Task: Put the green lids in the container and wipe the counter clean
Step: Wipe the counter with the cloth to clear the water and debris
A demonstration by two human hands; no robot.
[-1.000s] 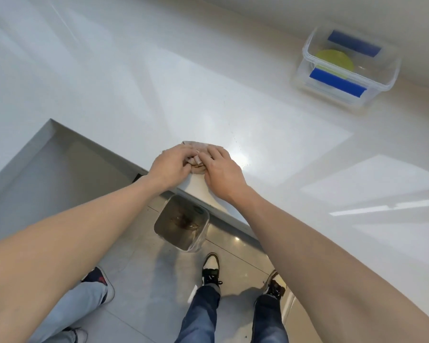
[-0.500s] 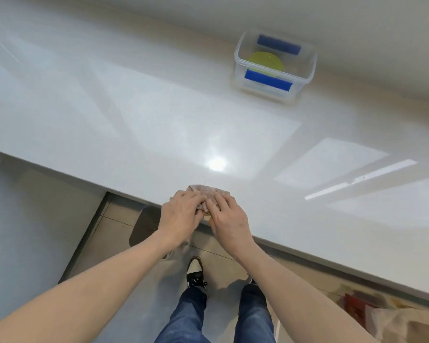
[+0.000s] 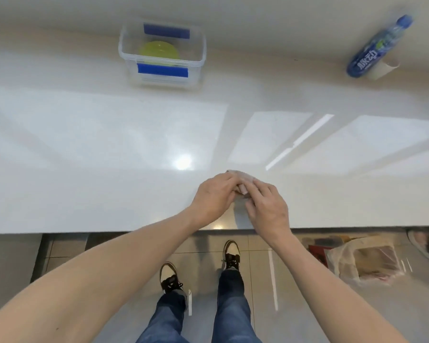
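Observation:
A clear plastic container (image 3: 198, 38) with blue clips stands at the back of the white counter (image 3: 84, 149), against the wall. Green lids (image 3: 158, 51) lie inside it. Near the counter's front edge, my left hand (image 3: 214, 196) and my right hand (image 3: 265, 206) press together on a small crumpled beige cloth (image 3: 243, 178). Most of the cloth is hidden under my fingers; only its far edge shows.
A blue drink bottle (image 3: 377, 47) lies at the back right beside a pale roll of tape (image 3: 382, 70). Below the counter edge are my shoes on a tiled floor and a plastic bag (image 3: 367, 258) with packages to the right.
Both hands have slid the cloth rightward along the counter's front edge, away from the left corner. The view has swung right, and the bottle has come into sight.

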